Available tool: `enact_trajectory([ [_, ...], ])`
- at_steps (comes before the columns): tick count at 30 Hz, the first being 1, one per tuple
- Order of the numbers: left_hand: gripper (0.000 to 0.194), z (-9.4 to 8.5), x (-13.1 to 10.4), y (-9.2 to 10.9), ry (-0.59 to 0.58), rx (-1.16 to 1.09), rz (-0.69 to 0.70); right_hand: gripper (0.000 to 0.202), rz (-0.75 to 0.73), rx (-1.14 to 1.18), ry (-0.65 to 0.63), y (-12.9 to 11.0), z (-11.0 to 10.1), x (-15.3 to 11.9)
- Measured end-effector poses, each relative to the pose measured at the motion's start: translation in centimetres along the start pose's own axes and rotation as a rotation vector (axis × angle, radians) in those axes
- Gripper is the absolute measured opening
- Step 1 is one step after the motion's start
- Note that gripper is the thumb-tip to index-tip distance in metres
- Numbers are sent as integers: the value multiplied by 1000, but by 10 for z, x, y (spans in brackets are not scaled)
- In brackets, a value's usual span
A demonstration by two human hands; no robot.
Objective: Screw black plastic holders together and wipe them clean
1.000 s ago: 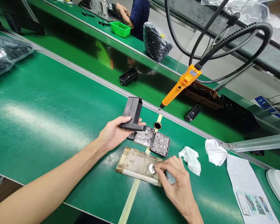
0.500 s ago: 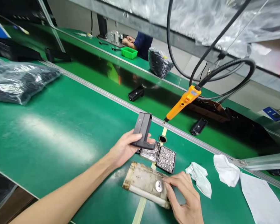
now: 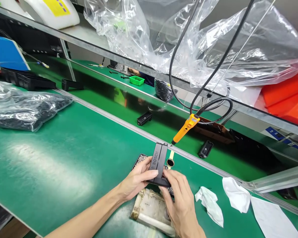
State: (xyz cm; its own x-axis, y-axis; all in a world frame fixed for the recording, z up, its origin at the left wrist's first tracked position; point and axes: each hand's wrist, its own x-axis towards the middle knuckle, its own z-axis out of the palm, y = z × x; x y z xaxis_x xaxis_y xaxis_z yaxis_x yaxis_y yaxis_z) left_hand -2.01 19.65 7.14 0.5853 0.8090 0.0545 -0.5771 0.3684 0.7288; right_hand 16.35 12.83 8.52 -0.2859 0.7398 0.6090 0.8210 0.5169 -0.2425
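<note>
A black plastic housing (image 3: 161,160) is held just below and slightly right of the centre of the frame. It is long and narrow, with a short foot jutting right at its lower end, giving an L shape. It stands tilted, its upper end leaning slightly right. The letters BOSCH read from bottom to top along its left face, beside a lengthwise seam.
</note>
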Motion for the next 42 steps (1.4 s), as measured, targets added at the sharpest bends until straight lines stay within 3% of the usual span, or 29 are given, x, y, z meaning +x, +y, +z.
enact_trajectory([
  [3,48,-1,0,2,-26,-28,-9,42,-23,111,26,6,2,-1],
  [5,47,-1,1,4,-68,-60,-34,35,47,265,38,8,-1,-6],
  [8,72,0,1,6,-159,-66,-28,21,374,646,-14,8,-11,-14],
  [10,80,0,1,5,-201,-42,14,34,633,996,-48,6,-20,-18],
  [13,90,-3,1,1,-214,-3,52,41,902,1473,26,1,-31,-23],
  [17,70,-4,2,-2,-145,135,31,27,1139,1751,142,-2,-33,-30],
  [19,61,-1,2,-1,-103,235,-1,29,1130,1711,141,-1,-32,-33],
  [25,54,11,-4,4,78,513,-71,52,888,1352,5,5,-34,-39],
  [30,50,21,-8,4,40,604,-55,52,849,1037,1,7,-43,-44],
  [35,54,27,-22,0,59,845,-96,57,822,814,36,15,-41,-77],
  [42,58,19,-47,-6,38,1130,-45,62,601,474,-101,15,-36,-115],
])
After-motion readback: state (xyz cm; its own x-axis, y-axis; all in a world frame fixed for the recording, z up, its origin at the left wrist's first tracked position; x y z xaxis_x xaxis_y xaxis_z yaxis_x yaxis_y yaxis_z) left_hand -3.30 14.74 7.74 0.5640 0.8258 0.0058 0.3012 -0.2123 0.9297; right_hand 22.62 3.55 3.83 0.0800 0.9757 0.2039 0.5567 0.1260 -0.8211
